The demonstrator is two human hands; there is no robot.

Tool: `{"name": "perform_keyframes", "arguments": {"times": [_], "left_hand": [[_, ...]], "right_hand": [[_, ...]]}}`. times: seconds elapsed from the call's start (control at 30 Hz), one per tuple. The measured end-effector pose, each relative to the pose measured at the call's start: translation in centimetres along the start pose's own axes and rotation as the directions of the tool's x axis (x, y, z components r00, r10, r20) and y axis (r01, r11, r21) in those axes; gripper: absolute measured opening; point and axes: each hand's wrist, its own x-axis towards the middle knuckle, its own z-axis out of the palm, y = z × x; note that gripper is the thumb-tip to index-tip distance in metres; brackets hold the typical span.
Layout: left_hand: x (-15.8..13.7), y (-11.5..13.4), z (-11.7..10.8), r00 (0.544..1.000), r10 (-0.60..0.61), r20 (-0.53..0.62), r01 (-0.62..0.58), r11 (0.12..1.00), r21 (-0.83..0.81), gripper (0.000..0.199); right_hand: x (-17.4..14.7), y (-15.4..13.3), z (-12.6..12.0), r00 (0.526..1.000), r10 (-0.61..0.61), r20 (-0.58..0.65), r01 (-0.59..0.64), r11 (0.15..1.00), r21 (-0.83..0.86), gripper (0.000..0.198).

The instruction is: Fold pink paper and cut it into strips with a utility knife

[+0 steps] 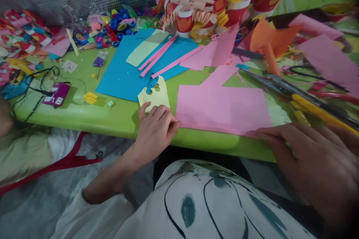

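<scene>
A pink sheet of paper (221, 108) lies along the front edge of the green table. My left hand (155, 127) has its fingers bent, with thumb and forefinger closed at the sheet's left front corner. Under and just beyond those fingers is a pale yellow paper scrap (159, 97) with cut-out edges. At the right front corner, my right hand (311, 157) pinches the same pink sheet between thumb and fingers; its other fingers are blurred. Blue sheets (117, 74) lie behind my left hand, with pink strips (158, 56) and a pale green strip (148, 48) on top.
Scissors (273, 84) and a yellow-handled tool (322, 110) lie right of the sheet. Orange paper (270, 41) stands behind them. Paper figures on cups (185, 18) line the back. A purple box (57, 94) with a cable sits left, near another person's arm (4, 117).
</scene>
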Motion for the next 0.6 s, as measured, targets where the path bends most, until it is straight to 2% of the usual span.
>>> {"name": "perform_keyframes", "arguments": {"times": [0.17, 0.27, 0.33, 0.4, 0.5, 0.6], "left_hand": [[0.3, 0.3, -0.4, 0.998, -0.044, 0.049, 0.044, 0.999, -0.011, 0.018], [0.4, 0.4, -0.6, 0.995, -0.073, 0.066, 0.076, 0.995, -0.058, 0.008], [0.5, 0.4, -0.7, 0.995, -0.052, 0.08, 0.058, 0.995, -0.078, 0.005], [0.6, 0.4, -0.8, 0.994, 0.007, 0.107, -0.002, 0.999, -0.051, 0.014], [0.9, 0.5, -0.9, 0.976, 0.145, 0.161, -0.154, 0.987, 0.045, 0.033], [1.0, 0.7, -1.1, 0.949, 0.273, 0.154, -0.293, 0.948, 0.126, 0.035]], "right_hand": [[-0.1, 0.3, 0.1, 1.0, 0.013, 0.009, -0.014, 1.0, 0.005, 0.037], [-0.1, 0.3, 0.3, 1.0, 0.028, 0.006, -0.028, 0.999, -0.016, 0.04], [0.0, 0.0, 0.3, 0.998, 0.07, -0.002, -0.07, 0.997, -0.021, 0.042], [0.1, -0.4, 0.3, 0.995, 0.097, 0.002, -0.097, 0.995, -0.022, 0.041], [0.4, -1.1, -0.1, 0.996, 0.084, 0.007, -0.083, 0.996, -0.032, 0.038], [0.7, -1.6, -0.5, 0.996, 0.087, 0.006, -0.087, 0.995, -0.044, 0.039]]}}
